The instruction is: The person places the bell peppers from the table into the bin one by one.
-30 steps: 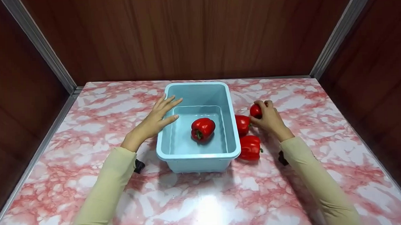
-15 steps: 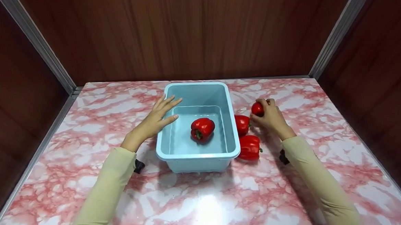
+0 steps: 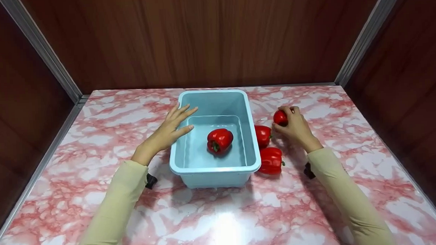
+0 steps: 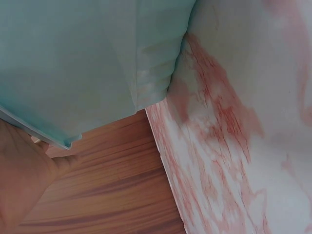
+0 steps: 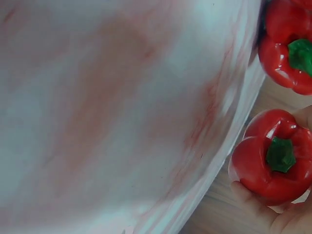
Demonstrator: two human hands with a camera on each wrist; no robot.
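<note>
My right hand grips a red bell pepper to the right of the light blue bin. In the right wrist view, fingers curl round that pepper's sides and its green stem faces the camera. My left hand lies over the bin's left rim with its fingers straight and spread, holding nothing. In the left wrist view the bin's outer wall fills the upper left, and only part of the hand shows. Inside the bin one red bell pepper lies on its side.
Two more red bell peppers, a farther one and a nearer one, lie against the bin's right side. The table has a pink and white marbled top. Brown wood-grain panels stand behind it and on both sides.
My right hand has shifted slightly away from the bin and farther back, with the bell pepper in its grip. The left hand and the bin have stayed practically still.
</note>
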